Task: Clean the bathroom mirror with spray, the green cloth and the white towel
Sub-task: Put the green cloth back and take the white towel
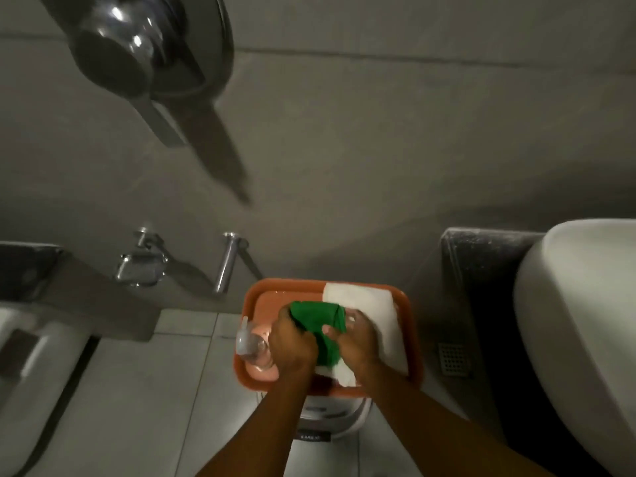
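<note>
An orange tray (254, 290) rests on a white bin low in the middle of the head view. On it the green cloth (318, 316) lies partly over the folded white towel (370, 311). My left hand (292, 342) grips the cloth's left side and my right hand (356, 339) grips its right lower edge. A clear spray bottle (251, 346) stands at the tray's left, just beside my left wrist. Only a chrome round mirror fixture (137, 53) shows at the top left.
A white washbasin (581, 321) on a dark counter sits at the right. A toilet (31, 373) is at the left. A chrome paper holder (139, 266) and a chrome bar (225, 263) stick out from the grey wall. A floor drain (452, 358) lies by the counter.
</note>
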